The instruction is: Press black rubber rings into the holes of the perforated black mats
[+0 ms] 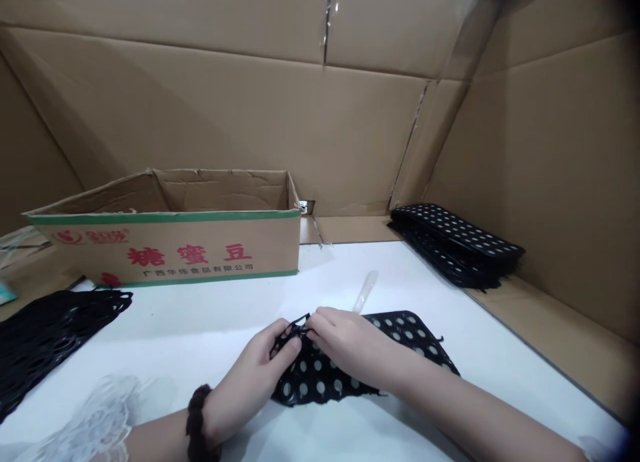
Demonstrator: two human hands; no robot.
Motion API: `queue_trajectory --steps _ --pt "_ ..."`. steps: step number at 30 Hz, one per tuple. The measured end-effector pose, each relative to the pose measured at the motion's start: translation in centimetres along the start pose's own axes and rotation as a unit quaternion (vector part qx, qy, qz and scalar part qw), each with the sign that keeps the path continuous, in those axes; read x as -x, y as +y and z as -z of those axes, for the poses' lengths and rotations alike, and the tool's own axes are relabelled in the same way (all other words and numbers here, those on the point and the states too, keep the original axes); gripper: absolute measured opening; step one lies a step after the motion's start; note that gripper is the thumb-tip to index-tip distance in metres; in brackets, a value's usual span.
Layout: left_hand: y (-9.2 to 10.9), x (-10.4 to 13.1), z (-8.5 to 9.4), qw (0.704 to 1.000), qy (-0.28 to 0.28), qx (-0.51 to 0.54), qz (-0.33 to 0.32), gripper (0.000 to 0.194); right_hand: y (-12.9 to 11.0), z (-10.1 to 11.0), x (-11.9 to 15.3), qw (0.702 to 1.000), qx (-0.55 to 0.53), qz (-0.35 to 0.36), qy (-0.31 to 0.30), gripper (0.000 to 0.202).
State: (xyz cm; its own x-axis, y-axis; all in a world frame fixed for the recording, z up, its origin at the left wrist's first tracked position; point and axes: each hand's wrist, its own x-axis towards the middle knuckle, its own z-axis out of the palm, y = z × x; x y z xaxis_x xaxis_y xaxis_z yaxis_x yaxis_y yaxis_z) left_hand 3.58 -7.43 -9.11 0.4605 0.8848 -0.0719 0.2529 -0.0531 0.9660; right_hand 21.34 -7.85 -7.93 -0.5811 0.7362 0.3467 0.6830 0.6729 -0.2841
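A black sheet with rows of round holes lies on the white table in front of me, its lower edge ragged. My left hand grips its upper left corner, thumb on top. Right beside it, my right hand has its fingers pinched at the same edge, where a thin black strip stands up between the two hands. The right fingertips are partly hidden, so the exact hold there is hard to see. Just behind the sheet lies a translucent whitish tool with a flat handle.
An open cardboard box with red lettering stands at the back left. Tangled black netlike scrap lies at the left. Several perforated black sheets are stacked at the right, against the cardboard wall. Cardboard also encloses the back.
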Motion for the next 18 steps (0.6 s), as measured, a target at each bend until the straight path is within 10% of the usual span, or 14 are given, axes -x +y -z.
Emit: queue_trajectory --steps 4,9,18 --pt "0.2 -0.1 -0.2 0.998 -0.016 -0.041 -0.052 0.023 -0.6 -0.2 -0.2 0.972 -0.189 -0.129 0.051 0.017" --pt "0.2 -0.2 -0.4 0.999 0.003 -0.036 -0.031 0.025 -0.4 -0.8 -1.0 0.844 -0.419 -0.299 0.148 0.023" --pt "0.1 -0.1 -0.5 0.998 -0.013 0.066 0.001 0.025 1.3 -1.4 -1.4 0.712 -0.551 -0.344 0.268 0.024"
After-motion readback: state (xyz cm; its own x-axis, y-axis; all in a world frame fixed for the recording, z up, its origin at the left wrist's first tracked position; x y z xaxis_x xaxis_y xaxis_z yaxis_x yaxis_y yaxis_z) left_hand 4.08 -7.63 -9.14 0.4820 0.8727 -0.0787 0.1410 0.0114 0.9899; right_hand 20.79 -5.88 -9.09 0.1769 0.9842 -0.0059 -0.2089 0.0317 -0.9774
